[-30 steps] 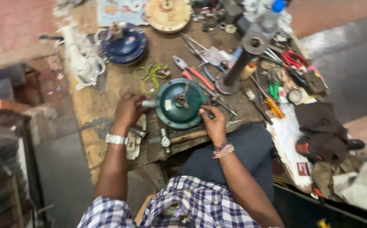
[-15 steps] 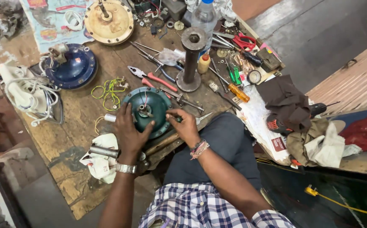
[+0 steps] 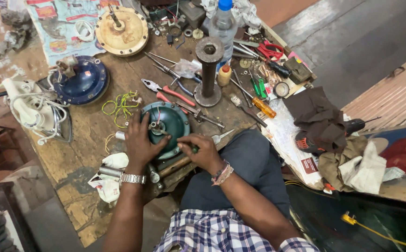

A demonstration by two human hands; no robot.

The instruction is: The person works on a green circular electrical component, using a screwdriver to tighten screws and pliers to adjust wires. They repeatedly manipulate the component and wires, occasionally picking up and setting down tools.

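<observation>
A round teal motor housing lies on the worn wooden workbench in front of me. My left hand, with a metal watch on the wrist, rests on the housing's left side and steadies it. My right hand is closed on a small tool with a dark green handle at the housing's lower right edge; the tool's tip is hidden. A wooden hammer handle lies under my hands.
A dark metal post on a base stands behind the housing. Red-handled pliers, screwdrivers, a blue housing, a cream disc, a white iron, a plastic bottle and rags crowd the bench.
The view has swung and come closer. Both hands stay on the teal housing, the right one shifting lower along its edge.
</observation>
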